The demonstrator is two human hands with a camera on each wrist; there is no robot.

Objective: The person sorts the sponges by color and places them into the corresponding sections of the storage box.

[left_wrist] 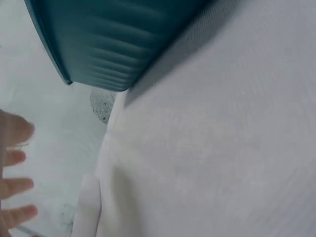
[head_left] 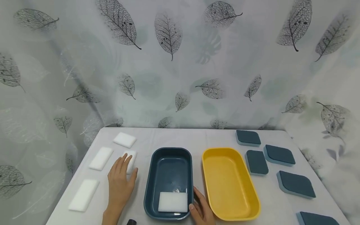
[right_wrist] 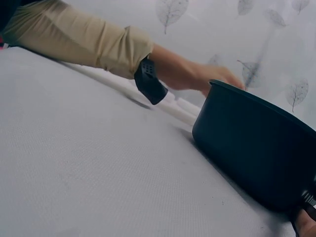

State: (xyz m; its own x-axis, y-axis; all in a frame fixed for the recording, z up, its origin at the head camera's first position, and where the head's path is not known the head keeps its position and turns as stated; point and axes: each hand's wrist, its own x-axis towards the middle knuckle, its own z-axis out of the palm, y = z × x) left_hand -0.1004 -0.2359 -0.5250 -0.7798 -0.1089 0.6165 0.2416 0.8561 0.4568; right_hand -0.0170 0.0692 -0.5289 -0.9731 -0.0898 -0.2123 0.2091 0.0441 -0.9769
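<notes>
In the head view my left hand (head_left: pixel 121 179) reaches over a white sponge (head_left: pixel 130 161) on the table's left side, fingers extended and spread, partly covering it. The left wrist view catches those straight fingers (left_wrist: pixel 17 186) at its left edge, near another white edge low down. My right hand (head_left: pixel 202 207) holds the right side of a dark blue tray (head_left: pixel 148 184), thumb at the rim and fingers along the outer wall. Inside that tray, at its near end, lies one white sponge (head_left: pixel 172 202). The right wrist view shows the tray's outer wall (right_wrist: pixel 252 143) from the side.
Several more white sponges (head_left: pixel 83 195) lie at the left on the white-clothed table (head_left: pixel 166 137). A yellow tray (head_left: pixel 229 184) stands right of the blue one. Several dark blue sponges (head_left: pixel 296 184) are spread along the right side. A leaf-patterned curtain (head_left: pixel 180 72) hangs behind.
</notes>
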